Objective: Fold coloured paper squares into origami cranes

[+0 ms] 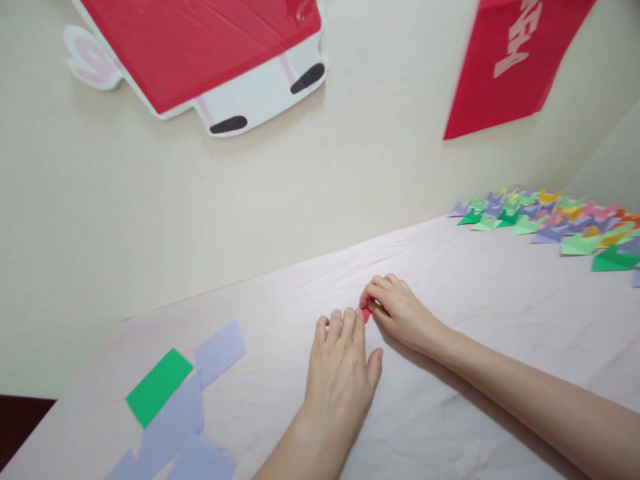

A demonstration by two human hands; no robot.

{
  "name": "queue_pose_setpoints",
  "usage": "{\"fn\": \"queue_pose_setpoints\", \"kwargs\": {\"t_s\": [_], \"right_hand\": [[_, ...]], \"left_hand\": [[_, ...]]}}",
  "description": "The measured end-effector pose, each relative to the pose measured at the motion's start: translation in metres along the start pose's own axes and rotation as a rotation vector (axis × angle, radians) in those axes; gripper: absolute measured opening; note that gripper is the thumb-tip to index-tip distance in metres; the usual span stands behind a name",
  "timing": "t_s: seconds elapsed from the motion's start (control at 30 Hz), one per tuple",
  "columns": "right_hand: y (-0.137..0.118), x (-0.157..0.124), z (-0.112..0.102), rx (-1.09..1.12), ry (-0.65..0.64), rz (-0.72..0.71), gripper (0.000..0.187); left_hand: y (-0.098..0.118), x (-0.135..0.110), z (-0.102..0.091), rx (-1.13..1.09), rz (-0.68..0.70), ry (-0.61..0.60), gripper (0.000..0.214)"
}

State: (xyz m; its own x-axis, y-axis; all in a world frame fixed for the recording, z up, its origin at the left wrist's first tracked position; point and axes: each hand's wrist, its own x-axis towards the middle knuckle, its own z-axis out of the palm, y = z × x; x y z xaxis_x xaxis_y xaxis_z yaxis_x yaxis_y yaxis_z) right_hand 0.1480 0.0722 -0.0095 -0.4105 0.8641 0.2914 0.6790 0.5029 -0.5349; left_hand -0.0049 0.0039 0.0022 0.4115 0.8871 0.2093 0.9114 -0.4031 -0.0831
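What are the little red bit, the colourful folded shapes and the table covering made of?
Small red piece, pinched by the right hand: likely thin matte paper, no gloss. Folded shapes: same paper, crisp creases, flat colour. Table cover: probably soft cloth, pale and wrinkled.

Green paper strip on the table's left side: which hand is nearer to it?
Left. The left hand lies flat to the right of the green paper strip; the right hand is farther right, pinching the pink paper piece.

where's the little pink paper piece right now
In the head view the pink paper piece sits near the middle of the table, pinched by the right hand, with the left hand lying flat just left of it.
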Motion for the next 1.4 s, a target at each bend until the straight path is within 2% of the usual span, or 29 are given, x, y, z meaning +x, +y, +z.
{"fn": "queue_pose_setpoints", "kwargs": {"t_s": [0.17,0.37,0.43,0.6,0.8,1.0,1.23,1.4], "right_hand": [[0.002,0.001,-0.001,0.003,-0.014,0.03,0.021],[0.003,0.002,-0.001,0.005,-0.017,0.037,0.023],[0.003,0.001,-0.001,0.003,-0.019,0.036,0.024],[0.003,0.001,-0.001,-0.011,-0.014,0.029,0.022],[0.003,0.001,0.0,0.004,0.011,0.018,0.02],[-0.005,-0.002,0.002,-0.064,0.037,0.005,0.007],[-0.004,-0.004,0.008,-0.249,0.089,0.034,0.028],[0.0,-0.002,0.009,-0.366,0.053,0.005,0.034]], "left_hand": [[0.008,-0.005,0.004,0.179,-0.007,0.04,0.052],[0.01,-0.015,-0.001,0.301,-0.001,-0.003,0.054],[0.007,-0.016,-0.003,0.289,-0.015,-0.015,0.056],[0.005,-0.012,0.001,0.175,-0.007,0.044,0.068],[0.007,-0.007,0.01,0.044,0.012,0.038,0.065],[0.014,-0.013,0.014,0.054,0.0,0.088,0.069],[0.025,-0.015,0.014,0.138,0.019,0.123,0.082],[0.025,-0.012,0.011,0.165,0.023,0.152,0.084]]}}
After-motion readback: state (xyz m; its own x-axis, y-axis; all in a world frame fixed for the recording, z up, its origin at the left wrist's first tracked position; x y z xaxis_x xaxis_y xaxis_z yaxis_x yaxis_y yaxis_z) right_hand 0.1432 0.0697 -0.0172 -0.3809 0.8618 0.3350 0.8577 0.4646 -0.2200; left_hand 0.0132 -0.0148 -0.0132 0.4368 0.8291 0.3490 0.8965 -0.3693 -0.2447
